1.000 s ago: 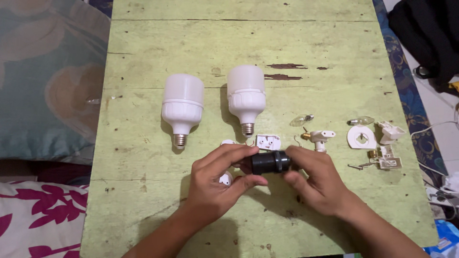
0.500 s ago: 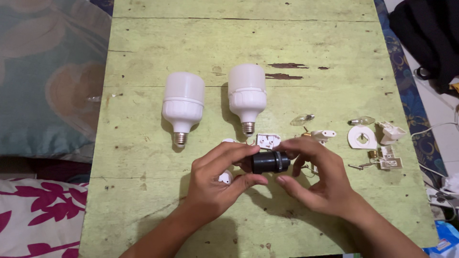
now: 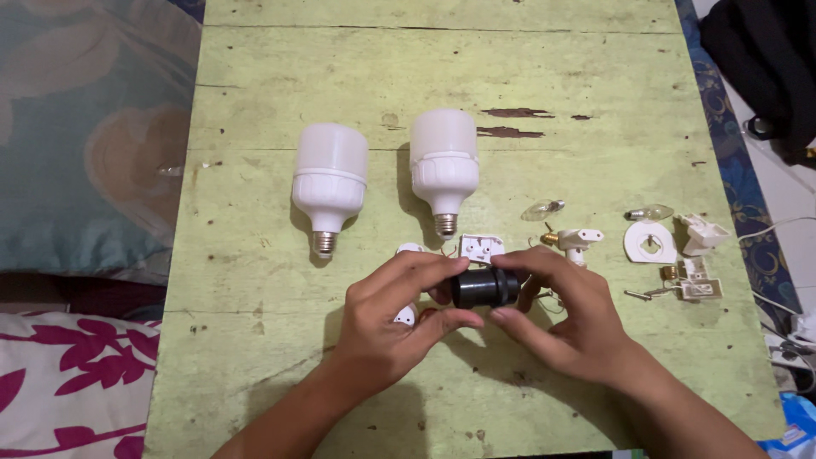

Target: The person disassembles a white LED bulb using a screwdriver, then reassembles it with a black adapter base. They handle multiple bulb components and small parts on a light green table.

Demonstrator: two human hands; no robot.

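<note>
Both hands' fingers grip a black lamp socket (image 3: pixel 483 287): left hand (image 3: pixel 387 327) pinching one end, right hand (image 3: pixel 565 323) the other, with white bulbs (image 3: pixel 330 183) beyond the fingertips.

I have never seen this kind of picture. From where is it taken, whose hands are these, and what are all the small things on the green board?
The picture comes from a camera worn on a person's head, looking down, so the two bare hands are that person's own. The left hand and the right hand together grip a black lamp socket just above a worn green wooden table. Two large white bulbs lie beyond the hands, screw bases pointing toward the person. To the right lie two small clear bulbs and loose white plastic parts, some with brass pieces. Patterned cushions lie to the left of the table.
</note>
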